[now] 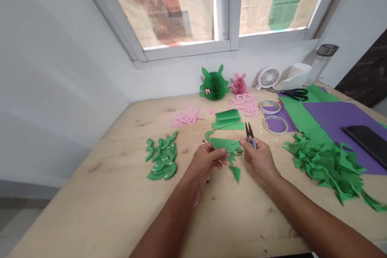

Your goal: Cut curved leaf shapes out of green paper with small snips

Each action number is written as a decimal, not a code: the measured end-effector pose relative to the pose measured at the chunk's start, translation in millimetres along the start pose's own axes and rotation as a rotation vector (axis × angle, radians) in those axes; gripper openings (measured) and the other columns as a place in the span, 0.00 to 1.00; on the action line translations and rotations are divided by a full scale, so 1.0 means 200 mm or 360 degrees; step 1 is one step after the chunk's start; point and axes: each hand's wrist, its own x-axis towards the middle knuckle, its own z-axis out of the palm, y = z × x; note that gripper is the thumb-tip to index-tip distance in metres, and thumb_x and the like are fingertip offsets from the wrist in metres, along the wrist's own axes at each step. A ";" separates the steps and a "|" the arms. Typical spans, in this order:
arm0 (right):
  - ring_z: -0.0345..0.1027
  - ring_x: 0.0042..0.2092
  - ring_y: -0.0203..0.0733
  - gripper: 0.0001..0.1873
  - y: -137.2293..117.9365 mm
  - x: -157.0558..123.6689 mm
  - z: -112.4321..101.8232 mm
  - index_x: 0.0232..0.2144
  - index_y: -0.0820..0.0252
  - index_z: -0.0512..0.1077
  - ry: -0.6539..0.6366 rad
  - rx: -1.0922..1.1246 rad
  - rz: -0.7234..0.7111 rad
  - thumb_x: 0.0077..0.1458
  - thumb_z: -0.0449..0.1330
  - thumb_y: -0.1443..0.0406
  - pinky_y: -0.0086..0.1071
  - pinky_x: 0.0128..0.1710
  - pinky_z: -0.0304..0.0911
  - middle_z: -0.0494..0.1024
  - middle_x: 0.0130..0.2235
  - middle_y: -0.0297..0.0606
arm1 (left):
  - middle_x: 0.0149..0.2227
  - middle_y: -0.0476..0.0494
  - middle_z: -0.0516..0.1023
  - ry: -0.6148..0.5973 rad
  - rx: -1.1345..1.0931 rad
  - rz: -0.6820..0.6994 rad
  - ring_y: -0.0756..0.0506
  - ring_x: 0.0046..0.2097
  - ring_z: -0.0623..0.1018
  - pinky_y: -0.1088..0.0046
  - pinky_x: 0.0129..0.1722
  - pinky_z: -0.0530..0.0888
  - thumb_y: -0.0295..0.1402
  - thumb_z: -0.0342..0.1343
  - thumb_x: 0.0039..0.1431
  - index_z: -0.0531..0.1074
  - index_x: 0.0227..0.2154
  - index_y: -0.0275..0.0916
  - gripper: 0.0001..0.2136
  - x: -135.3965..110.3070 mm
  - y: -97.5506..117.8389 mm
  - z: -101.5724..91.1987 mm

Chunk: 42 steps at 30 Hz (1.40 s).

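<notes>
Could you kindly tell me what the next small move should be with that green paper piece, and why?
I would probably bring the snips in the right hand to the green paper piece, because the left hand already pinches it steady, its ragged edge sticks out past the fingers, and the blades point up, just clear of the paper.

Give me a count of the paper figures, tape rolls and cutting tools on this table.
Honeycomb paper figures, green and pink: 2
Tape rolls, upper and lower: 2
Cutting tools, black-handled scissors and snips in the right hand: 2
Total: 6
</notes>
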 end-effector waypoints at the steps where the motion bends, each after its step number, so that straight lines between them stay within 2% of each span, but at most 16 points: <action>1: 0.38 0.18 0.26 0.18 0.00 0.00 0.00 0.25 0.62 0.66 -0.0009 -0.0017 0.0000 0.38 0.67 0.55 0.26 0.16 0.34 0.52 0.17 0.22 | 0.23 0.43 0.77 0.0023 -0.0008 0.0014 0.51 0.21 0.72 0.78 0.18 0.63 0.33 0.64 0.40 0.71 0.24 0.33 0.10 0.00 0.00 0.00; 10: 0.37 0.18 0.27 0.17 0.03 0.01 -0.01 0.22 0.61 0.66 -0.0097 -0.0215 -0.0048 0.40 0.66 0.55 0.26 0.17 0.34 0.49 0.15 0.22 | 0.23 0.44 0.76 0.0130 -0.0086 0.0167 0.52 0.22 0.72 0.79 0.19 0.64 0.32 0.62 0.42 0.71 0.25 0.33 0.09 0.01 0.00 -0.01; 20: 0.38 0.17 0.27 0.18 0.03 0.01 0.00 0.23 0.61 0.66 -0.0016 -0.0145 -0.0058 0.38 0.66 0.54 0.26 0.16 0.34 0.51 0.15 0.22 | 0.25 0.43 0.77 0.0108 -0.0157 0.0136 0.51 0.24 0.74 0.78 0.22 0.67 0.33 0.64 0.40 0.71 0.24 0.33 0.10 0.00 0.00 0.00; 35: 0.38 0.18 0.27 0.17 0.04 0.01 -0.01 0.23 0.61 0.66 -0.0146 -0.0176 -0.0064 0.41 0.65 0.54 0.26 0.16 0.34 0.51 0.16 0.22 | 0.23 0.44 0.76 0.0237 -0.0100 0.0176 0.50 0.23 0.73 0.77 0.21 0.67 0.34 0.64 0.39 0.71 0.24 0.33 0.11 0.02 0.00 -0.02; 42: 0.39 0.16 0.28 0.23 -0.04 -0.01 -0.01 0.27 0.64 0.70 -0.0232 -0.0130 -0.0066 0.48 0.56 0.47 0.27 0.16 0.34 0.54 0.15 0.24 | 0.24 0.44 0.77 0.0392 -0.0096 0.0292 0.50 0.24 0.74 0.77 0.23 0.69 0.34 0.63 0.41 0.71 0.25 0.34 0.10 0.02 0.03 -0.06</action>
